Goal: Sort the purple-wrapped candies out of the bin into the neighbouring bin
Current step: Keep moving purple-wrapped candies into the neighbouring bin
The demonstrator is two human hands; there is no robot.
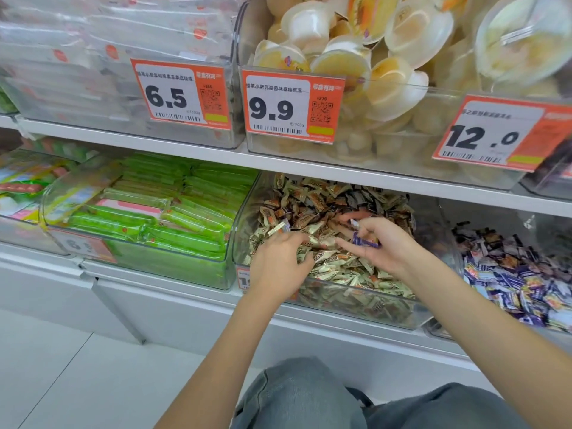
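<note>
A small purple-wrapped candy (365, 239) sits pinched between the thumb and curled fingers of the right hand (383, 243), held just above the heap of cream-and-brown wrapped candies (334, 267) that fills the clear plastic middle bin (356, 308). A second purple-and-white piece (355, 224) shows at that hand's fingertips, though whether it is gripped or lying on the heap cannot be told. The left hand (278, 264) reaches in from the front over the bin's low wall, palm down, fingers bent into the candies; a pale wrapper (277, 228) pokes up by its knuckles, and whether that hand actually grips anything cannot be told. Both forearms stretch forward from grey-trousered knees (309, 397). To the right stands the neighbouring clear bin (445, 243), holding a pile of purple, blue and white wrapped candies (510, 280). To the left, another clear bin (139, 267) holds long green packets (173, 218). The white shelf (185, 150) above carries orange price tags (181, 94) and a bin of pale jelly cups (371, 57).
</note>
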